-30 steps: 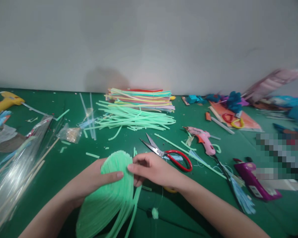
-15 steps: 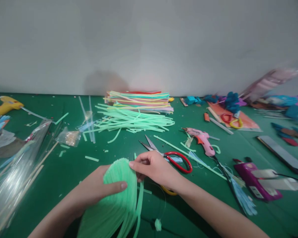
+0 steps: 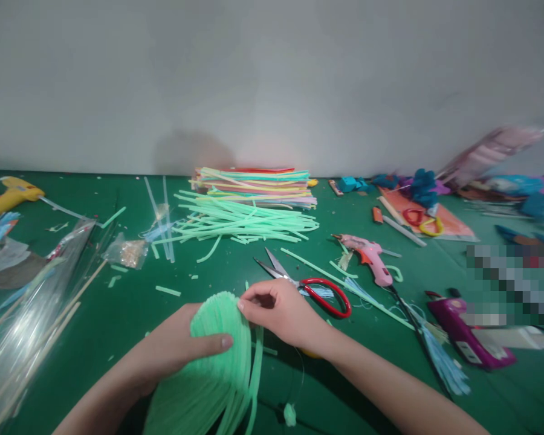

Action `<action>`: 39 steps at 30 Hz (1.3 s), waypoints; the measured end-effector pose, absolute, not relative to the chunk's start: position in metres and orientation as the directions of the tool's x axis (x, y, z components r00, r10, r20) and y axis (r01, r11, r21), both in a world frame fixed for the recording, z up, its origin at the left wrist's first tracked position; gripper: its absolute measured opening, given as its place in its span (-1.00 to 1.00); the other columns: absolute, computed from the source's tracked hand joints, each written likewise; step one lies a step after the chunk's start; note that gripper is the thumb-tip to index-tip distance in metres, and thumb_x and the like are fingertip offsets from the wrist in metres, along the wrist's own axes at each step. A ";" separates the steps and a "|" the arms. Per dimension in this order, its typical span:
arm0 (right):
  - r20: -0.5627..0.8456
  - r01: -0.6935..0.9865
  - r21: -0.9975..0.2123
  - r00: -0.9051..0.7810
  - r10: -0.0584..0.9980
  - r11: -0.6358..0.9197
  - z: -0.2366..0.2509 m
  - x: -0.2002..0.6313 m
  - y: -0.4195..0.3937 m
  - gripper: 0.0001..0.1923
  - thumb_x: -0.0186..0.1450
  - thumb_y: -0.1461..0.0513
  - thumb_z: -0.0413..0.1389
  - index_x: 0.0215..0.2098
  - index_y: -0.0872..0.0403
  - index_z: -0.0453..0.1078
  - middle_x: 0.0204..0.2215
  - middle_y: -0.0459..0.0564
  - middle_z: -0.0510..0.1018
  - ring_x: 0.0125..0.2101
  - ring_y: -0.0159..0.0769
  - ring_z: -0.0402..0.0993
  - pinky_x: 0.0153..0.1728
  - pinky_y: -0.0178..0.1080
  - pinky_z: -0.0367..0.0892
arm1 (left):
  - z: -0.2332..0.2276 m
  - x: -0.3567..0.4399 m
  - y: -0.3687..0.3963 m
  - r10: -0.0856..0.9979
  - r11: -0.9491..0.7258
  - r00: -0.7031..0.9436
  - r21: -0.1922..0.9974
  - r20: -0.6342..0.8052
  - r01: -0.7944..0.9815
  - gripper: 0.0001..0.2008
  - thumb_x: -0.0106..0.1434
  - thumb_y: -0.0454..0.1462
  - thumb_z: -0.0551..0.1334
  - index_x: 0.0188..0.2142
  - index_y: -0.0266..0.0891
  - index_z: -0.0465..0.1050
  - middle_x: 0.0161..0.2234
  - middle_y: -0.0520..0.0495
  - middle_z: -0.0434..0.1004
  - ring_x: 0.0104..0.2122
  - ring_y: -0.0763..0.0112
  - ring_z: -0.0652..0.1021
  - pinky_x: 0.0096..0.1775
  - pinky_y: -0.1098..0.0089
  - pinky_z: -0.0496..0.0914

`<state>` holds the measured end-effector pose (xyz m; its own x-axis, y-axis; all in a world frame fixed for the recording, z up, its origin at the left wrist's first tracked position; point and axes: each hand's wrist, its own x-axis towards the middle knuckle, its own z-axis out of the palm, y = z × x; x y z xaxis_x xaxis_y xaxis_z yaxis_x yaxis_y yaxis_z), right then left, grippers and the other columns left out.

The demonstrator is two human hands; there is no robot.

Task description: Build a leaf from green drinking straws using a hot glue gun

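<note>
A fan of mint-green pipe cleaners, bent over at the rounded top, hangs down towards me. My left hand grips it from the left, with the thumb lying across the front. At the fan's upper right edge, my right hand pinches a pipe cleaner between thumb and fingertips; the other fingers are curled. Loose strands dangle below this hand. Just behind it lie open scissors with red handles, blades pointing away. A small green tuft on a thin thread lies below the right wrist.
Loose green pipe cleaners lie ahead, before a multicoloured stack near the wall. To the right are a pink glue gun with a cord and a purple box. Clear plastic sleeves and a yellow glue gun lie left.
The fingers of my right hand have closed slightly at the fan's edge. Both hands and the fan have otherwise barely moved.
</note>
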<state>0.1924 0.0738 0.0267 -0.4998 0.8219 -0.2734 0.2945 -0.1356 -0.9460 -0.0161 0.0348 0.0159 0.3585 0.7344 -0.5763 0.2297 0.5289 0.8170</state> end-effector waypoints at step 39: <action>-0.372 0.257 -0.928 -0.604 0.705 -0.269 0.028 0.207 0.085 -0.64 0.11 -0.01 0.32 -0.40 0.12 0.49 -0.51 -0.07 0.57 -0.55 -0.41 0.43 -0.51 -0.36 0.39 | 0.022 -0.023 0.034 0.707 0.567 0.451 0.818 -0.545 0.100 -0.54 0.11 -0.15 0.41 0.02 -0.15 0.54 -0.13 -0.10 0.67 -0.19 0.16 0.63 -0.10 0.23 0.46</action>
<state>0.2069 0.0853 0.0277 -0.6043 0.7047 -0.3718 0.2572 -0.2691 -0.9281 -0.0234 0.0343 0.0217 0.4513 0.7068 -0.5447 0.1000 0.5665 0.8180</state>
